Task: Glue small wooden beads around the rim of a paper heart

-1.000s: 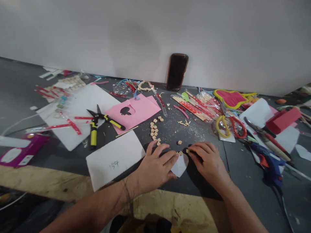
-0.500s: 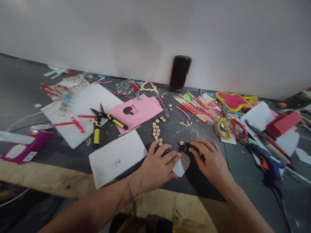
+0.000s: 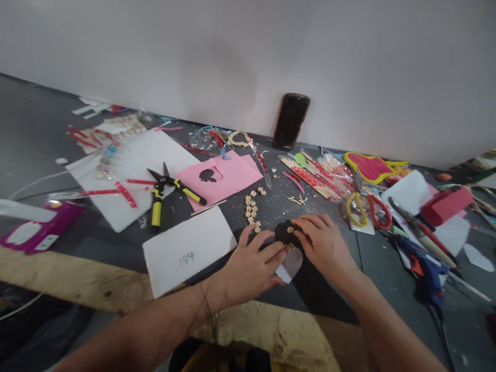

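My left hand (image 3: 251, 266) lies low with its fingers fanned. Its thumb and forefinger hold down a small white heart-shaped piece (image 3: 292, 266), which they partly cover. Tiny wooden flower beads (image 3: 291, 247) sit at the heart's upper edge, by my left fingertips. Just above them, my right hand (image 3: 323, 240) has thumb and forefinger closed at another wooden flower bead (image 3: 290, 230). A curved row of the same flower beads (image 3: 251, 206) lies beyond my left fingers.
A white card marked 154 (image 3: 189, 253) lies left, near yellow-black pliers (image 3: 157, 201) and pink paper (image 3: 232, 178). A phone (image 3: 290, 121) leans on the wall. Scissors (image 3: 358, 209), a blue glue gun (image 3: 424, 268) and patterned sticks (image 3: 310, 175) crowd the right.
My right hand has moved left, its fingertips now at the flower bead above the heart. My left hand stays on the heart. The view has shifted slightly.
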Motion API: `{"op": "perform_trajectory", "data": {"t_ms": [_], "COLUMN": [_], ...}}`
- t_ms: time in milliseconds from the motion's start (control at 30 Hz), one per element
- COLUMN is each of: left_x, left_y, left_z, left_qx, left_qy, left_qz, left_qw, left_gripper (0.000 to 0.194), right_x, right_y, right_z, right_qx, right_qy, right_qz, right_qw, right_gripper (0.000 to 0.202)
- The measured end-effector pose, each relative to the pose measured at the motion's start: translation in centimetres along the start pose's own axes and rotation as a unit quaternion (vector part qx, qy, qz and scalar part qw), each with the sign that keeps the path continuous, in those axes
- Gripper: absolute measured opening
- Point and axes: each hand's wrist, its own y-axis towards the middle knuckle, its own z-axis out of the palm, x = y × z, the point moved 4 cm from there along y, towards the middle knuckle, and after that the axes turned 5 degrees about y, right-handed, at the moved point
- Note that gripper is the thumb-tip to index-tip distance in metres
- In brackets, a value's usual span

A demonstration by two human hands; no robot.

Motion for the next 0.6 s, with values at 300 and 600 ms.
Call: {"op": "perform_trajectory", "data": {"t_ms": [300, 600], "left_x": [0.0, 0.0], "left_y": [-0.1, 0.0], "left_z": [0.0, 0.1], "left_qx": [-0.007, 0.004], "left_qy": [0.014, -0.004], "left_qz": [0.002, -0.003], "left_qw": [1.000, 1.000], "left_gripper": [0.053, 0.052], "right_x": [-0.3, 0.3], "right_y": [-0.3, -3.8], "right_z": [-0.4, -0.1], "right_qx": [0.006, 0.004], "right_qy": [-0.017, -0.035], "right_qz": [0.002, -0.005], "right_qw": [1.000, 0.999], "right_gripper": [0.016, 0.021]}}
